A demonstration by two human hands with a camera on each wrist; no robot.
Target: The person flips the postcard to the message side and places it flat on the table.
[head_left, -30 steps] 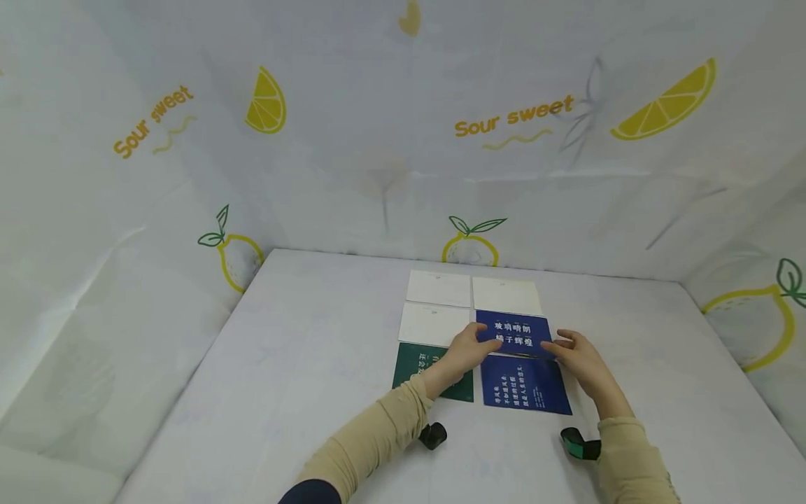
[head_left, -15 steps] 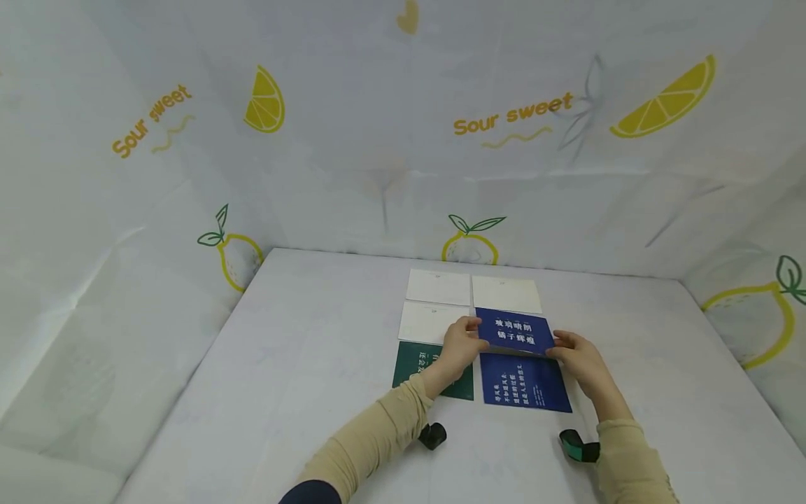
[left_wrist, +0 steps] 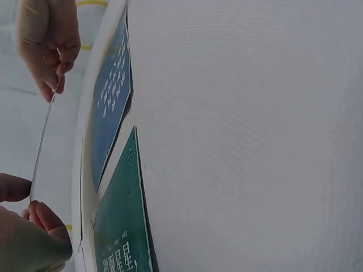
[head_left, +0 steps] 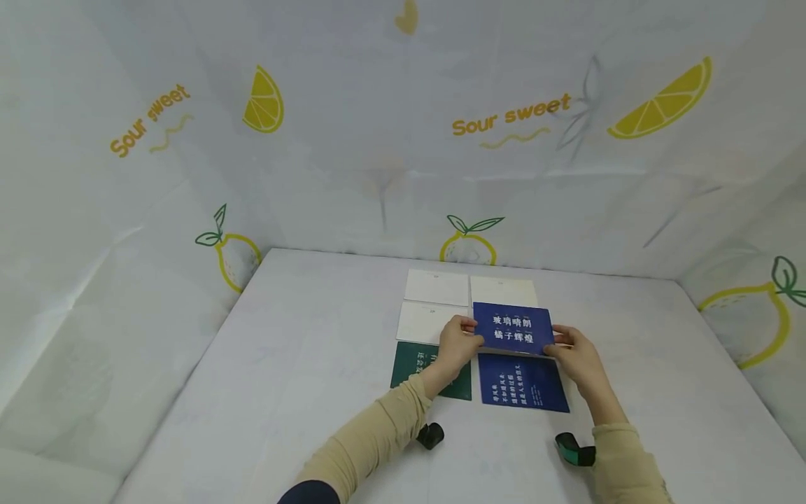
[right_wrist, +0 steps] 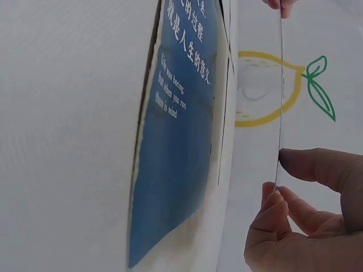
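Above white tabletop (head_left: pixel 296 357), lemon-print sheeting (head_left: pixel 352 140) behind, blue card (head_left: pixel 512 328) fast in both hands (head_left: pixel 456 346)

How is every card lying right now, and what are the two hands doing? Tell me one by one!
Held blue card: up off the table, words showing
Other blue card: flat, words up
Green card: flat, words up, partly hidden
Far left white card: flat, mostly blank
Far right white card: flat, mostly blank
Nearer white card: flat, partly hidden
Left hand: pinching held blue card
Right hand: pinching it too
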